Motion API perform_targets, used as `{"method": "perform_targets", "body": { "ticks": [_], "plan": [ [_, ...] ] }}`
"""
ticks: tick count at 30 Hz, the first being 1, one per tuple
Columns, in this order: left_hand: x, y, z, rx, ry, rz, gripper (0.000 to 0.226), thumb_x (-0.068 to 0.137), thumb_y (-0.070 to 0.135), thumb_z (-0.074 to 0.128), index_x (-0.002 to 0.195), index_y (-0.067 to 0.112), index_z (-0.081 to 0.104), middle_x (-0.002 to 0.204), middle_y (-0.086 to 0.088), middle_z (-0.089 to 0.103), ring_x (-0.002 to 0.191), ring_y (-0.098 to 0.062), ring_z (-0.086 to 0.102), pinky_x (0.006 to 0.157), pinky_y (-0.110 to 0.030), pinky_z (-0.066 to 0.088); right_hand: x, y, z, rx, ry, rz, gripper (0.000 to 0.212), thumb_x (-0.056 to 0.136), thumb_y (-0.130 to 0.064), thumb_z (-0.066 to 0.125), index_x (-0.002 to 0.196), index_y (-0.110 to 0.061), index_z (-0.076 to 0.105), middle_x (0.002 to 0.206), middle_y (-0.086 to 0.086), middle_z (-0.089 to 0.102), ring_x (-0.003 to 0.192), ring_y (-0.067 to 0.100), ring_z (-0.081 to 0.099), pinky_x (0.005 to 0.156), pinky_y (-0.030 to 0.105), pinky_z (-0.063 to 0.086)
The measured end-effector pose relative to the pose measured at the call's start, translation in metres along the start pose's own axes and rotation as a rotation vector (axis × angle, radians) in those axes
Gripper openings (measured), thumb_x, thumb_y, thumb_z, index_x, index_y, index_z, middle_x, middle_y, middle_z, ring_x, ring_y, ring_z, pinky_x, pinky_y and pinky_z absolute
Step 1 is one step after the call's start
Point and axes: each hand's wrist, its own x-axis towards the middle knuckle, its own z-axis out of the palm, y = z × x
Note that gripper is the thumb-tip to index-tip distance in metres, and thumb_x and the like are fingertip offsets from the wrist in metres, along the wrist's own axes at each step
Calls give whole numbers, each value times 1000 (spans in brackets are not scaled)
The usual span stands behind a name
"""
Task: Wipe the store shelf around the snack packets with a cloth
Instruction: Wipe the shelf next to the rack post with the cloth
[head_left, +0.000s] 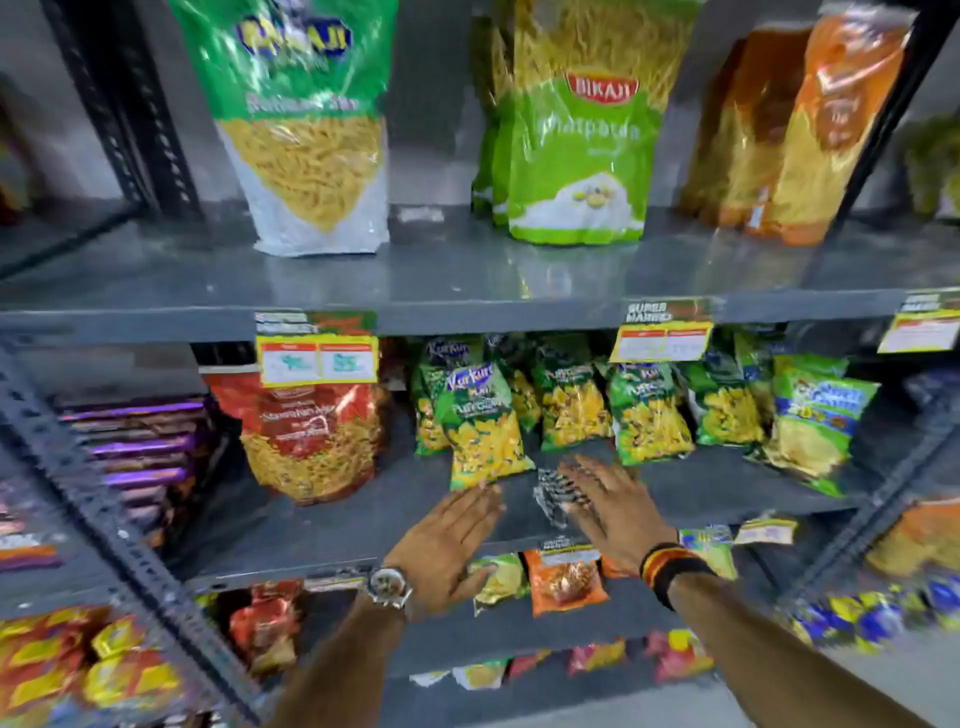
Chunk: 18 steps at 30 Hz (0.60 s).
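Right hand (610, 501) spread flat, cloth (558, 493) pressed under fingers onto shelf (332, 525) for wiping. Left hand (447, 540) open, empty, near green packet (480, 431) just beyond fingertips.

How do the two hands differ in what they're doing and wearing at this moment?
The right hand lies flat, fingers spread, pressing a checked cloth onto the middle shelf; the left hand is empty, fingers together, reaching toward a Kurkure packet. The left wrist carries a metal watch; the right wrist has dark and orange bands. Both hands are open, palm down, over the same shelf.
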Motion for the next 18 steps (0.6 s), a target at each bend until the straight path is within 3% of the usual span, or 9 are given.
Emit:
{"method": "perform_targets", "body": {
  "ticks": [4,7,10,12,18],
  "plan": [
    [1,-21,58,22,-82,43,67,105,49,47,158,9,35,167,-12,31,157,-28,19,121,-48,28,28,13,34,63,-145,102,62,88,-64,15,147,-43,18,159,-4,21,144,29,25,114,55,22],
    [-4,-33,80,33,-126,111,65,107,40,48,162,12,27,168,-10,27,158,-30,17,124,-51,28,26,13,52,62,-122,156,64,87,-64,15,147,-43,19,159,-5,21,144,26,23,114,54,20],
    [-4,-36,84,95,-99,138,63,105,27,47,161,9,26,168,-10,28,157,-32,21,122,-52,31,31,19,50,91,-120,98,62,87,-70,26,145,-51,12,161,-6,9,146,28,12,112,60,7],
    [-4,-33,86,125,-77,132,63,103,25,43,161,8,26,168,-11,28,156,-33,22,122,-51,29,38,24,51,117,-165,31,62,86,-73,25,144,-54,13,160,-9,12,147,26,12,112,62,3],
    [-3,-31,82,117,-113,77,67,105,29,47,163,12,19,170,-7,22,158,-29,17,125,-48,16,35,22,68,40,7,-29,53,91,-68,23,140,-48,31,132,-7,49,124,21,44,106,48,29]
  ]
}}
